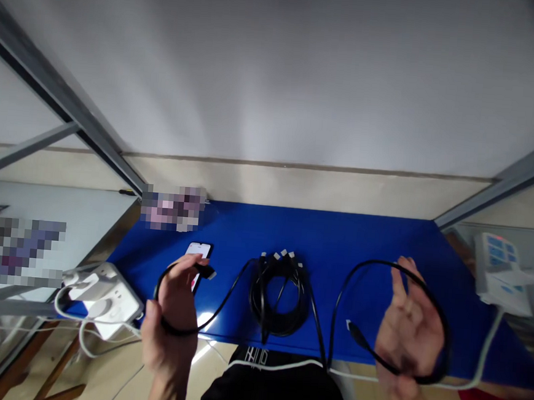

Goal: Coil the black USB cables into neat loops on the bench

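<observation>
My L hand's (175,313) grip is half curled w/ a black cable (336,304) bent about it, can't tell how firmly it's pinched, & my R hand's (407,334) is mostly open in another bend, both near the table's (256,224) front edge. W/ so loose a hold, a bend could slip off & spring out. Slack hangs right by the coiled cables (280,325), so a quick pull might snag 'em & drag the coil off.

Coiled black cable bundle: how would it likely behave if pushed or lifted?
The coiled black cable bundle would probably flex, since its thin strands curve. Rolling seems unlikely while it lies flat. Its protruding connectors might snag.
</observation>
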A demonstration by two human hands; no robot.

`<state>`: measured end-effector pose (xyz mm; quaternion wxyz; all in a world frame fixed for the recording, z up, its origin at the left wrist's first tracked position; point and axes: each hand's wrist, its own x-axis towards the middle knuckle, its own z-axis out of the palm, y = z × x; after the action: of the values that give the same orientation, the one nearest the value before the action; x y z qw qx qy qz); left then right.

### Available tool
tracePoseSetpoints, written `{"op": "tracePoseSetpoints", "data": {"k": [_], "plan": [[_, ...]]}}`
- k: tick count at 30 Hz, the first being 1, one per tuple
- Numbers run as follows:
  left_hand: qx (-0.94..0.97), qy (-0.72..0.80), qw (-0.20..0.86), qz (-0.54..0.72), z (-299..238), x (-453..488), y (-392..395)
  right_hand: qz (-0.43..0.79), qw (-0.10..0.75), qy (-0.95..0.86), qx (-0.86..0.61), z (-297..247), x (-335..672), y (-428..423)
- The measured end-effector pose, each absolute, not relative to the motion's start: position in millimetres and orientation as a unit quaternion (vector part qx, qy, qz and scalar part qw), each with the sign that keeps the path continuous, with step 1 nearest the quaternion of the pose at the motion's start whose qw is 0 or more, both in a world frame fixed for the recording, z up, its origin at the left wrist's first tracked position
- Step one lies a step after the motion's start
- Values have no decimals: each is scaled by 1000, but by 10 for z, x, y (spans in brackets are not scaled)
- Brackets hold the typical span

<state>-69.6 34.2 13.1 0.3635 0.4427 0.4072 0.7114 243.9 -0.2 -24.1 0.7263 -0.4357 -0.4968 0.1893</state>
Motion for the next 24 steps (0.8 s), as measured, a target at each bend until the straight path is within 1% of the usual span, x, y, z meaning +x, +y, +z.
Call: {"op": "tracePoseSetpoints", "data": {"k": [2,4,7,9,13,16,20,24], "plan": [[409,420,385,713,132,-744,408,180,759,-486,-394,-213,2475,89],[386,437,411,701,78,-770,485,221,779,-458,-366,-260,2453,156],[349,434,473,683,-107,-767,625,311,778,-392,-380,-478,2340,218],[334,430,502,672,-279,-741,716,346,757,-360,-421,-700,2268,247],[373,470,493,630,-625,-647,788,356,702,-376,-489,-1145,2226,279],[414,488,465,611,-808,-568,742,351,664,-411,-517,-1332,2249,276],[492,498,406,587,-930,-526,685,338,629,-453,-534,-1362,2275,269],[539,499,370,568,-964,-548,684,330,607,-483,-537,-1328,2279,276]]}}
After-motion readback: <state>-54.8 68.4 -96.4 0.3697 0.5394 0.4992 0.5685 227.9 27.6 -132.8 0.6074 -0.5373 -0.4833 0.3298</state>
